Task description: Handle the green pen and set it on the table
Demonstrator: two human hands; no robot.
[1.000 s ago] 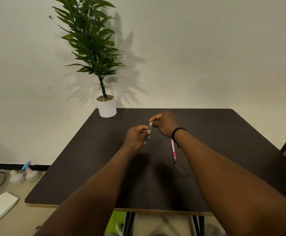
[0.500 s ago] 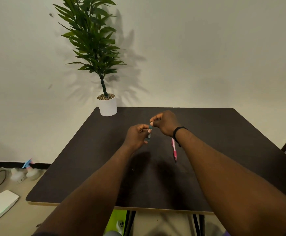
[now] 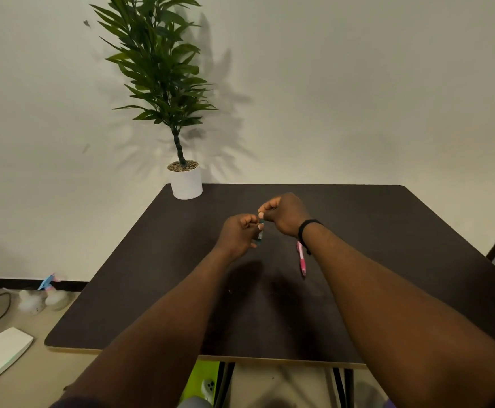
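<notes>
Both hands meet above the middle of the dark table (image 3: 387,231), and between them is a small teal pen-like object (image 3: 260,234), held upright in the air. The left hand (image 3: 237,235) has its fingers curled round the lower part, the thumb tip pressed against its side. The right hand (image 3: 284,213) pinches the top end between thumb and forefinger, the other fingers clenched behind. So the teal piece sits directly between the two sets of fingertips, clear of the tabletop.

It is too small to tell whether a cap or part is coming off or going on. My reading is that the work on this piece is midway: it is gripped at both ends but shows no separated part.

A pink pen (image 3: 301,259) lies on the table just below the right wrist, near the fingers but untouched; it probably still waits its turn.
</notes>
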